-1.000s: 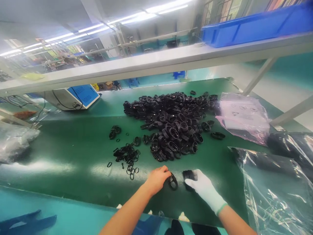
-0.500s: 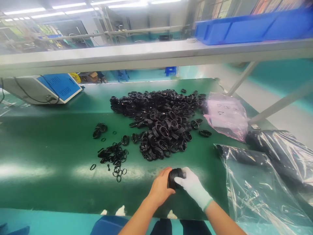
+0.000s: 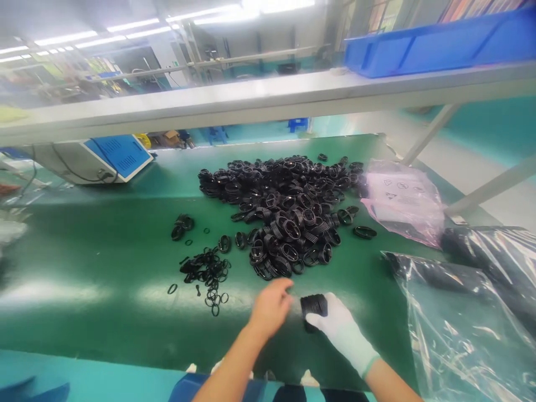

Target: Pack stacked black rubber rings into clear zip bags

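Observation:
My right hand (image 3: 337, 324), in a white glove, grips a stack of black rings (image 3: 314, 311) just above the near part of the green table; the ridged side of the stack faces up. To the left of it, my bare left hand (image 3: 271, 308) holds nothing, its fingers partly bent and apart from the stack. Beyond both hands lies a large pile of black oval ring bundles (image 3: 288, 218). A smaller heap of thin black loops (image 3: 205, 267) is spread to the left of my left hand.
Clear plastic bags (image 3: 469, 324) with dark contents lie at right, and a pinkish plastic bag (image 3: 404, 201) is behind them. A pale shelf (image 3: 234, 100) crosses above the table, bearing a blue bin (image 3: 435, 47). A blue-and-grey machine (image 3: 113, 159) stands at back left.
My left hand has come off the stack of black rings and moved slightly away from it. The right hand still holds the stack. The whole view has shifted a little.

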Motion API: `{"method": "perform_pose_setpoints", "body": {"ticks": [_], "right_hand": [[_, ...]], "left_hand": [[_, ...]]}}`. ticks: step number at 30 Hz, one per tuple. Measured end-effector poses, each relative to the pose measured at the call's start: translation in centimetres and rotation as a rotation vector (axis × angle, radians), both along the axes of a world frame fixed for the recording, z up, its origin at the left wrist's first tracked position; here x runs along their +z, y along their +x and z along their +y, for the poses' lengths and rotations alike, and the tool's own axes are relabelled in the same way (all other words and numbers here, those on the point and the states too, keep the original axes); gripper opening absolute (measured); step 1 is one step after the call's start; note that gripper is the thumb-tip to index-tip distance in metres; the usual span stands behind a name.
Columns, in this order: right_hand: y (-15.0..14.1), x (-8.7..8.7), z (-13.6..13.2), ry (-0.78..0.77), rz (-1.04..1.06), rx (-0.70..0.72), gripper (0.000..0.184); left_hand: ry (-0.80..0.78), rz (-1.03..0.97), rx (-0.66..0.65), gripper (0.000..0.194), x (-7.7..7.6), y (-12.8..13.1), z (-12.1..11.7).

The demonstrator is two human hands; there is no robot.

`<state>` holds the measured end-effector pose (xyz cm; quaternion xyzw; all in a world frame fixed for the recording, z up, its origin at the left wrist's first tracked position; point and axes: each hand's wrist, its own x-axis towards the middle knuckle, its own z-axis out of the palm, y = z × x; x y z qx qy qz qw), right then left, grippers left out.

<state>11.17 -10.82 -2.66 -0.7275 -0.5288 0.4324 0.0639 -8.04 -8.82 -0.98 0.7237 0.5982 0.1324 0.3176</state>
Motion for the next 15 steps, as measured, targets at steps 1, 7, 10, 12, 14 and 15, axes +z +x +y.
{"method": "perform_pose_setpoints", "body": {"ticks": [1, 7, 10, 12, 14, 15], "right_hand": [[0.0, 0.2, 0.0, -0.01, 0.0, -0.006, 0.036], [-0.1, 1.3, 0.1, -0.021, 0.018, -0.02, 0.038], [-0.2, 1.5, 0.2, -0.024, 0.013, -0.022, 0.037], [-0.2, 1.4, 0.2, -0.026, 0.019, -0.032, 0.038], [-0.2, 1.2, 0.2, -0.028, 0.029, -0.043, 0.041], [-0.2, 1.1, 0.1, -0.024, 0.035, -0.044, 0.042]], "left_hand": [[0.092, 0.102, 0.07, 0.036, 0.9, -1.5, 1.4], [0.22, 0.486, -0.118, 0.034, 3.2, -7.2, 8.7], [0.225, 0.461, -0.177, 0.022, 4.0, -7.3, 9.7], [0.237, 0.461, -0.195, 0.016, 5.0, -7.0, 9.2], [0.243, 0.406, -0.118, 0.012, 5.9, -6.3, 7.5], [0.227, 0.339, -0.047, 0.011, 6.1, -5.7, 6.4]]}}
